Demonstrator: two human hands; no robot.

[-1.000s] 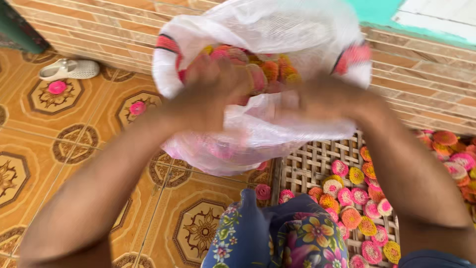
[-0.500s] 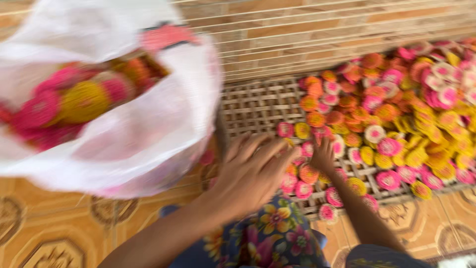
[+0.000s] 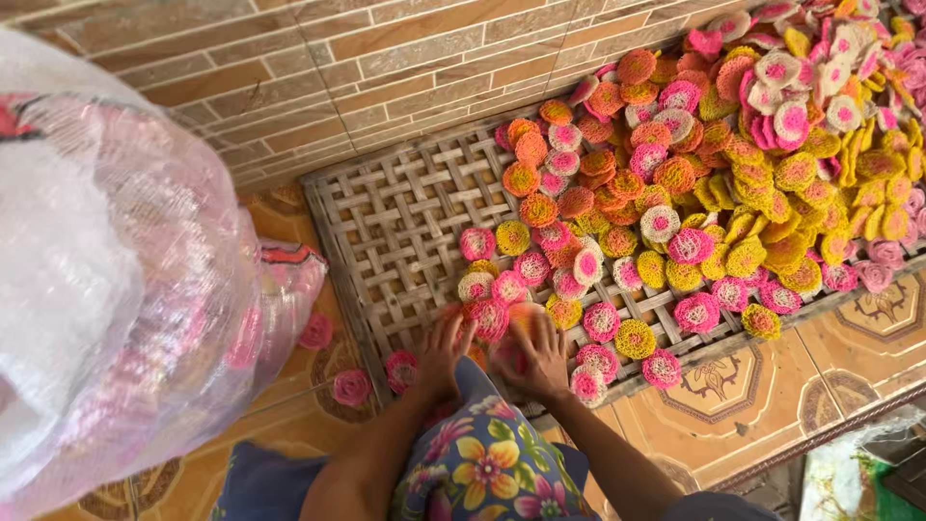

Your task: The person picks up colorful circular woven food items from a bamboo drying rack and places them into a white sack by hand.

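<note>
With both my left hand (image 3: 442,349) and right hand (image 3: 536,355) spread wide and flat on the pink and yellow lacy discs (image 3: 502,314) at the woven mat's (image 3: 395,232) near edge, I should scoop gently, since they look brittle.

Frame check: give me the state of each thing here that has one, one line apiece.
Left hand: open, fingers spread on the discs at the mat's near edge.
Right hand: open, palm down on the discs.
Discs: pink, orange and yellow, heaped on the mat; a few lie loose on the floor.
Mat: woven, flat on the floor, left part bare.
Bag: clear plastic, bulging with discs, at the left.
</note>
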